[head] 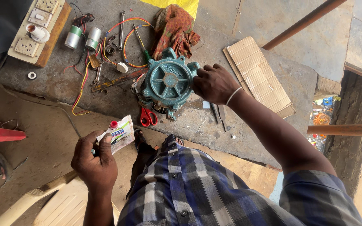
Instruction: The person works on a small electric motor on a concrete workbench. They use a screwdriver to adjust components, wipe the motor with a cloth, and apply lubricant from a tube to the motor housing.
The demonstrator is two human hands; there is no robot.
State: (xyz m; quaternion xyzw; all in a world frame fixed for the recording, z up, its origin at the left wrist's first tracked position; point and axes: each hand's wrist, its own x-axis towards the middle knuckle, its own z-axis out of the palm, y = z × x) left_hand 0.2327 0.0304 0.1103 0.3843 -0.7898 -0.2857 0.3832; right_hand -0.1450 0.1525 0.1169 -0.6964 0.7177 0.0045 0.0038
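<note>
Left hand grips a white pouch (red cap); right hand clasps the teal motor housing.

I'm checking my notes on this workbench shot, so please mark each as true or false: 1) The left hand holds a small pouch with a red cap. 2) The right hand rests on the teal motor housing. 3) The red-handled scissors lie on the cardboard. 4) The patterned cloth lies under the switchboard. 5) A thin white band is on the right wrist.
1) True: the left hand grips the small pouch with its red cap.
2) True: the right hand touches the edge of the teal motor housing.
3) False: the red-handled scissors lie on the stone slab just below the housing, apart from the cardboard.
4) False: the patterned cloth lies above the housing, far from the switchboard.
5) True: the white band circles the right wrist.
</note>
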